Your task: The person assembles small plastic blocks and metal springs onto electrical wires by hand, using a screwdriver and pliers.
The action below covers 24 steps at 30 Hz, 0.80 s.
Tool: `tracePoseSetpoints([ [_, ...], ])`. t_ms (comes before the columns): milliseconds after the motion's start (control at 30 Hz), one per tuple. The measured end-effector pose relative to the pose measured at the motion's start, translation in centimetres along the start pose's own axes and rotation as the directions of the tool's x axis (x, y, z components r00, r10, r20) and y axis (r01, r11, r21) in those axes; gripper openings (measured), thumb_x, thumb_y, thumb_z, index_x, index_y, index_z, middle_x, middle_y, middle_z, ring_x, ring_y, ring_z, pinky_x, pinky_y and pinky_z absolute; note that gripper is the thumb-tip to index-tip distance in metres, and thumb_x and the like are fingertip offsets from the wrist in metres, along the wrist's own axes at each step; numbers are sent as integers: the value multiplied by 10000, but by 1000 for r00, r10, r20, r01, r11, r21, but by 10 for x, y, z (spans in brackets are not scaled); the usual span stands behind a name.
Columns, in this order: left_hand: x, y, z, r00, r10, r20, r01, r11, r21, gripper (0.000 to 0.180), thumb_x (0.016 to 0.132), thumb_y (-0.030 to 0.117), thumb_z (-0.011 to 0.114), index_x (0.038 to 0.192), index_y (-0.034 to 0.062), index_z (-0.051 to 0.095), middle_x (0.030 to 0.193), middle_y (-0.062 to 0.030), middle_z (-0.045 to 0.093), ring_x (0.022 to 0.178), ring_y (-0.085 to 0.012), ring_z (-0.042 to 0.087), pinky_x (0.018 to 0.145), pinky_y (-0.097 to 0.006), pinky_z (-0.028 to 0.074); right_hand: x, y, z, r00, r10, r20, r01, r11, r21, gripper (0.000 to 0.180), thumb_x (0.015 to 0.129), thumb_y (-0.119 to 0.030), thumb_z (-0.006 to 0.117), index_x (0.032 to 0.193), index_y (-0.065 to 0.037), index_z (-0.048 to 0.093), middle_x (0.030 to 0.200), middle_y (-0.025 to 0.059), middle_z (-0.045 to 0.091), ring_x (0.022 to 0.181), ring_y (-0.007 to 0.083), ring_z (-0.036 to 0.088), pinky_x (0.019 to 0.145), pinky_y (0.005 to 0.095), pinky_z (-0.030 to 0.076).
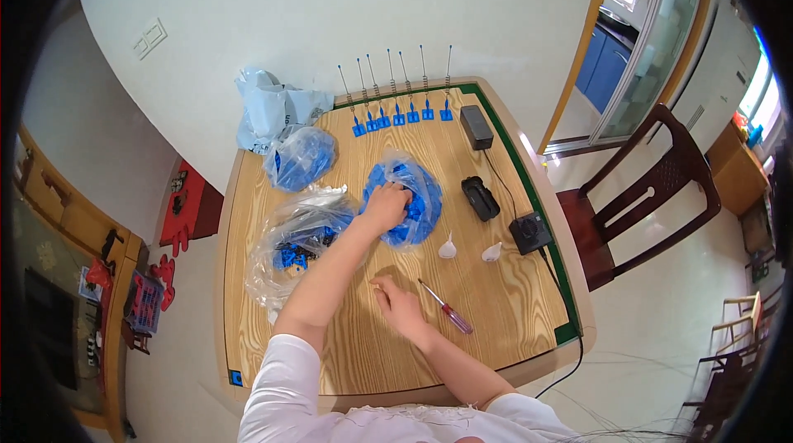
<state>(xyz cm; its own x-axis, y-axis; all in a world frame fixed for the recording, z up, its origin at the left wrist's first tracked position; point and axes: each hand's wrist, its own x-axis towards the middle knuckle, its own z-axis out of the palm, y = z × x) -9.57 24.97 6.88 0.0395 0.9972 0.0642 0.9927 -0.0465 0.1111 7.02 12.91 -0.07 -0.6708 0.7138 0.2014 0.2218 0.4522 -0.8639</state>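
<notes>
My left hand (385, 207) reaches into a clear plastic bag of blue plastic parts (424, 210) near the middle of the table. Its fingertips dip among the parts, so I cannot see what they hold. My right hand (401, 311) rests over the wood closer to me, fingers loosely bent and apart, with nothing visible in it. To its right lies a screwdriver (448, 309) with a reddish clear handle. Under my left forearm spreads another clear bag (268, 257) holding blue and black small parts (291, 256).
Several spring-stemmed pieces on blue bases (400, 119) stand in a row at the back. A tied bag of blue parts (301, 158) and a pale blue bag (277, 104) sit back left. Rightward are black boxes (476, 127), a black holder (480, 198), two small white nozzle-like pieces (447, 247) and a cable.
</notes>
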Motion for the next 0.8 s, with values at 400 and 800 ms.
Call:
tracePoseSetpoints([
  [400,12,21,9,990,-144,10,141,982,128,202,719,107,597,901,47,662,1053,-142,610,1021,-277,554,826,-431,412,0,-3,0,1000,-25,-6,25,999,-41,206,870,-160,501,1076,-156,494,793,160,633,709,346,621,578,454,482],
  [800,22,24,16,981,-191,-13,192,974,122,302,683,153,641,956,26,622,1020,-168,614,1001,-306,565,843,-447,440,2,-7,-3,1000,-22,-12,22,1000,-4,192,871,-167,500,1061,-147,488,771,170,627,686,364,612,565,477,467],
])
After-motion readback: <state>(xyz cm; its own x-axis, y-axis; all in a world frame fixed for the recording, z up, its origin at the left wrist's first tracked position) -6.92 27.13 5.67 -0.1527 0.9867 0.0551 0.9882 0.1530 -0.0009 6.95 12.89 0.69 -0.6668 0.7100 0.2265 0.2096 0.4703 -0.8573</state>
